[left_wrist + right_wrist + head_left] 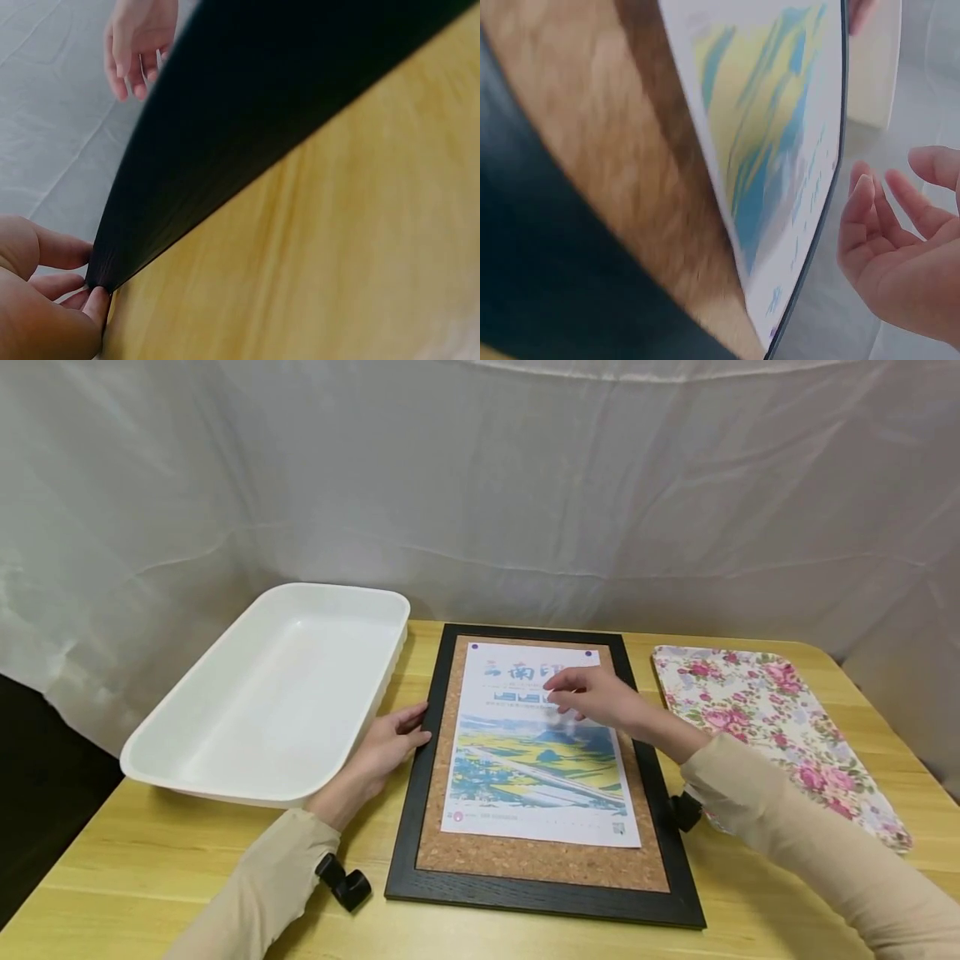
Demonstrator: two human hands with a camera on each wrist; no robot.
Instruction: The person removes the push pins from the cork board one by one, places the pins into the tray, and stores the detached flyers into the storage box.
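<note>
A printed sheet (517, 793), purple round tacks (475, 647) at its top corners, lies on grainy cork (540, 862) inside a rectangular black frame (525, 900), on the wood-grained tabletop (97, 881) between a round-cornered white tub (262, 710) and a floral board (783, 718). The left hand (381, 747) touches the frame's edge with extended fingers; the right hand (596, 695), fingers loosely bent around nothing, hovers above the sheet.

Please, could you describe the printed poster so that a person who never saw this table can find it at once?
On the wooden table, a black-framed corkboard lies between the white tub and the floral tray. The poster lies on this corkboard, with a purple pin near each upper corner. Unlike its neighbours, it shows a yellow-and-blue landscape beneath large blue characters.
</note>
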